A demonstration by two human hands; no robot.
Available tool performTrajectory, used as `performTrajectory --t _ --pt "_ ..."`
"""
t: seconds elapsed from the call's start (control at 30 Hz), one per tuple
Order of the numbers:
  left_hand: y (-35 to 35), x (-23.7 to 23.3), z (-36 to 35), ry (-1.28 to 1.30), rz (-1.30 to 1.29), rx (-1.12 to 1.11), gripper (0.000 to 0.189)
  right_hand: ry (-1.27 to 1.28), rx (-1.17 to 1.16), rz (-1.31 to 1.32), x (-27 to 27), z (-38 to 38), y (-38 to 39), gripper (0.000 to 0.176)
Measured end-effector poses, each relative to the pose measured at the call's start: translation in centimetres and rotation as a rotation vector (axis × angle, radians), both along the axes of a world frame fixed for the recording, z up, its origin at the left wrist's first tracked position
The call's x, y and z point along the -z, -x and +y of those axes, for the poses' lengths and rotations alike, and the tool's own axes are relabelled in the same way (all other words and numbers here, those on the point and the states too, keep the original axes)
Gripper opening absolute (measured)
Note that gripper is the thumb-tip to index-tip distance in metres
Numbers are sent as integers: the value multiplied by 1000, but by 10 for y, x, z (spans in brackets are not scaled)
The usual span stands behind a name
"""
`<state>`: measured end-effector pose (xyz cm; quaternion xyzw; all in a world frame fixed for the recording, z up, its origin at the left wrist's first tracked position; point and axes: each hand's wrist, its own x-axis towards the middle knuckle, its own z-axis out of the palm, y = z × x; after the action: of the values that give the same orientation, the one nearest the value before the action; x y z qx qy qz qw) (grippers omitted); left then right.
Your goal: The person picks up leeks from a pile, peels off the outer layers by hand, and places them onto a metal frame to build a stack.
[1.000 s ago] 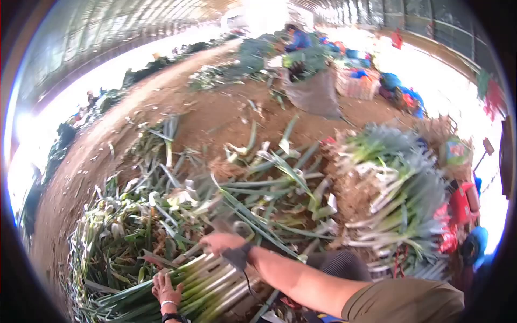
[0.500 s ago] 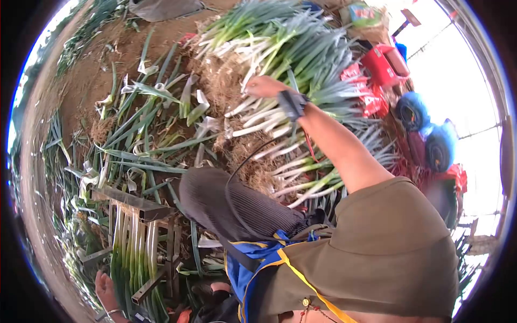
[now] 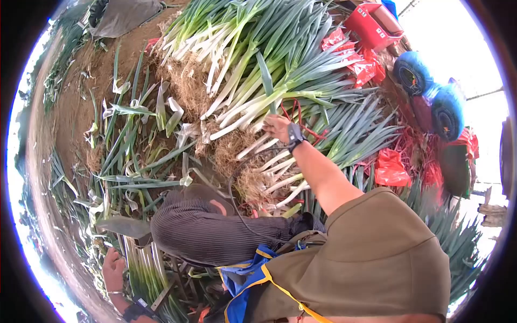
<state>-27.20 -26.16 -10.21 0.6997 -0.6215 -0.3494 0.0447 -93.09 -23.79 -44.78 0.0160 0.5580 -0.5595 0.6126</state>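
My right hand [image 3: 277, 128], with a dark watch at the wrist, is at the white stems of the leeks [image 3: 242, 110] piled on the ground. Its fingers are curled inward, and whatever they hold is hidden. An upright leek leaf and a red ribbon [image 3: 312, 132] show beside it. At the lower left, my left hand [image 3: 113, 269] is held up with loosely bent fingers and nothing in it. Beside that hand, several trimmed leeks [image 3: 142, 266] lie side by side in a metal rack [image 3: 162, 296], partly hidden by my knee.
Loose leaves and peelings [image 3: 137, 156] litter the soil on the left. A red box [image 3: 371, 27], red plastic bags [image 3: 390, 168] and blue-wrapped rolls [image 3: 448, 110] stand on the right. A dark cable crosses my leg. A grey cloth [image 3: 126, 19] lies at the far left.
The view has shifted. My right hand has come back toward my body along the leek stems. My left hand has risen slightly beside the rack, and my knee now covers more of it.
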Motion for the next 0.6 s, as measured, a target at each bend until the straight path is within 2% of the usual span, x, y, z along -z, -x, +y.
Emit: performTrajectory --t 0.07,0.17,0.23,0.3,0.37,0.43,0.47,0.6 --pt "2 1 -1 -15 -31 29 64 74 181 -104 2 -26 -9 23" --pt "18 -6 -1 -37 -82 53 63 72 283 -66 12 -57 -17 24" --pt "19 -6 3 -39 -40 31 61 101 346 -174 23 -65 -18 21" --pt "17 -4 4 -41 -34 -16 60 -6 433 -206 -7 -71 -21 19" --pt "14 -4 5 -25 -35 12 59 69 410 -184 -35 -66 -20 19" --pt "13 -4 5 -28 -40 16 59 261 271 -134 -52 -61 -13 15" --pt "13 -4 5 -32 -43 25 59 292 233 -94 -69 -62 -8 18" --pt "29 -7 3 -44 -27 -12 59 425 279 -12 -113 -77 5 22"
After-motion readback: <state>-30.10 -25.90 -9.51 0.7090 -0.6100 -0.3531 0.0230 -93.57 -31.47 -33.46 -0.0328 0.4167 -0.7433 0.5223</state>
